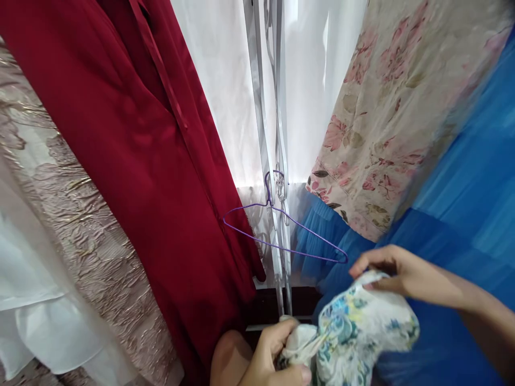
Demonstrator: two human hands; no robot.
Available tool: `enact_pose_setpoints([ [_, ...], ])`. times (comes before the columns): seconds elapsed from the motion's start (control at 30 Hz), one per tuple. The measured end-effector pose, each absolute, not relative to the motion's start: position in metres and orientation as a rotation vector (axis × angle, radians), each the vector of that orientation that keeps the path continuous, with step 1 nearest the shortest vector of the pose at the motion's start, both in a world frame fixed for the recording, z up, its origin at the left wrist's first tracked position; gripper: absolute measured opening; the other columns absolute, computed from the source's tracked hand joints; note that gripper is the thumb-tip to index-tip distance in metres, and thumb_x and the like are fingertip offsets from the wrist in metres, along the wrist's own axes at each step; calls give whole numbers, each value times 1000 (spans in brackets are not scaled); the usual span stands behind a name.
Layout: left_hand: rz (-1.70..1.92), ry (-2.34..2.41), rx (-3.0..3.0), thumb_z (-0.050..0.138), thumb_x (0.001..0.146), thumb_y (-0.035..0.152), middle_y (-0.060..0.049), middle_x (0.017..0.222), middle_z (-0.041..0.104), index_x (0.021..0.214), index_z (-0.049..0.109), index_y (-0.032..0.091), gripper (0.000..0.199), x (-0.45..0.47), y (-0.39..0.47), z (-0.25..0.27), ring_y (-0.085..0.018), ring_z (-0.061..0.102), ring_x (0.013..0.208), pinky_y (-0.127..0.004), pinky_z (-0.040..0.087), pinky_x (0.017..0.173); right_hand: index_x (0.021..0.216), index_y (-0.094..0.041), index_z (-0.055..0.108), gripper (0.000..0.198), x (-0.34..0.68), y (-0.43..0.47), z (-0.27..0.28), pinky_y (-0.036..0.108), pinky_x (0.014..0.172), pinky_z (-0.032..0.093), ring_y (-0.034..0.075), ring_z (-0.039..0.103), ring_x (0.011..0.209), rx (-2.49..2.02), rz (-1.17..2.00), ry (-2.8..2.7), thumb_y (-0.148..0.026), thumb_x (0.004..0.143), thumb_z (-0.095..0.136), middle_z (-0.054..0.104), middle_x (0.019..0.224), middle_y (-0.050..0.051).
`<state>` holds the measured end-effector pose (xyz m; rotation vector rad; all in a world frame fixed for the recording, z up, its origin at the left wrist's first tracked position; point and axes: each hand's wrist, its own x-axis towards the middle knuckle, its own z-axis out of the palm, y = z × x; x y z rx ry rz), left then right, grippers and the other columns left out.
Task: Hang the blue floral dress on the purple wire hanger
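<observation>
A bunched white garment with a blue, green and yellow flower print (354, 327) lies between my two hands at the lower right. My left hand (273, 359) is closed around its left part, fingers wrapped in the cloth. At the upper edge, my right hand (390, 273) grips the fabric between thumb and fingers. Just above the garment hangs a purple wire hanger (281, 247) with nothing on it, hooked on a white metal stand (263, 123). The hanger's right end is close to my right fingertips. The garment's lower part runs out of view.
A long red dress (161, 177) hangs on the left, beside a pink textured garment (76, 177) and a white ruffled one (48, 321). On the right hang a pink floral cloth (370, 134) and blue tulle (462, 214). White curtains (217, 64) are behind the stand.
</observation>
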<state>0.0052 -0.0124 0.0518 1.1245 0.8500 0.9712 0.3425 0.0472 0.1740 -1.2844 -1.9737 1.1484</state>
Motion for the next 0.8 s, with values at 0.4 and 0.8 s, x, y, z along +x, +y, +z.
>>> enact_pose_setpoints([
  [0.4,1308,887,1243,67,74,27,-3,85,68,103,68,18,30,-58,38,128,-19,61,77,-26,49,72,89,-16,69,32,241,156,203,22,50,33,9,47,53,-933,1073,-1907,-46,78,73,59,63,-5],
  [0.8,547,1534,2263,55,70,19,-2,70,67,64,62,18,8,-145,186,156,-21,60,73,-27,43,69,70,-17,59,34,241,137,207,23,49,24,8,38,53,-873,1154,-1873,-47,84,68,47,60,-5],
])
